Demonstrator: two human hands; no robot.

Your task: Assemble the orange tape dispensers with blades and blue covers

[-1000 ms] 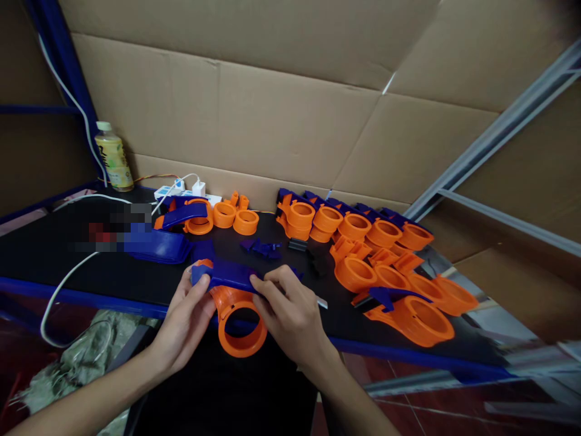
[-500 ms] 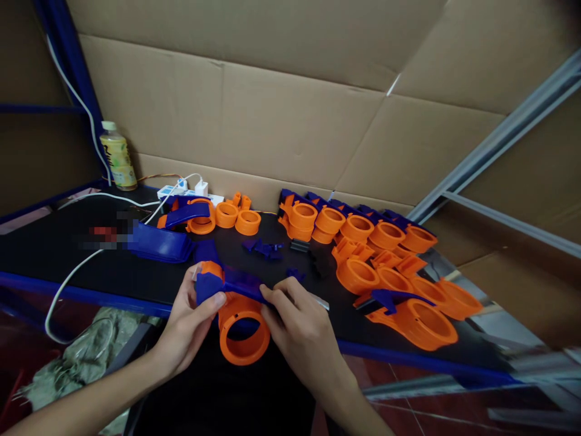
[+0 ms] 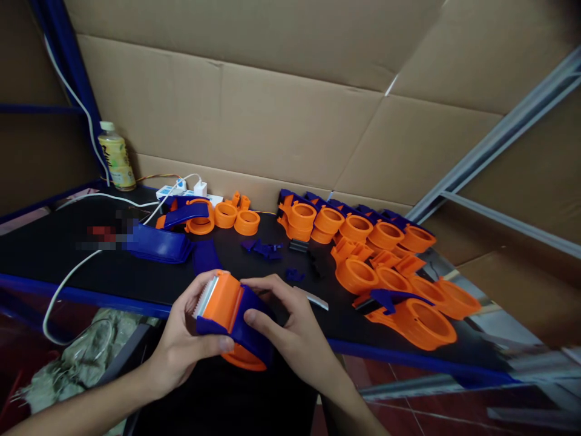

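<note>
Both my hands hold an orange and blue plastic tape dispenser (image 3: 229, 318) just in front of the black table's (image 3: 68, 266) near edge. My left hand (image 3: 186, 342) wraps its left side, thumb along the lower blue edge. My right hand (image 3: 290, 330) grips the blue cover from the right, thumb pressed on its face. A serrated metal strip shows at the dispenser's upper left end. The orange ring part peeks out underneath.
Rows of orange rings with blue covers (image 3: 354, 227) fill the table's right side. Loose blue covers (image 3: 158, 243), small blue parts (image 3: 263, 247), a metal blade (image 3: 315, 298), a power strip (image 3: 181, 191) with white cables and a drink bottle (image 3: 115, 156) lie behind. Cardboard walls enclose the back.
The dispenser has been turned over in my hands: the orange ring that faced me now points down, and the orange and blue top with the serrated strip faces up.
</note>
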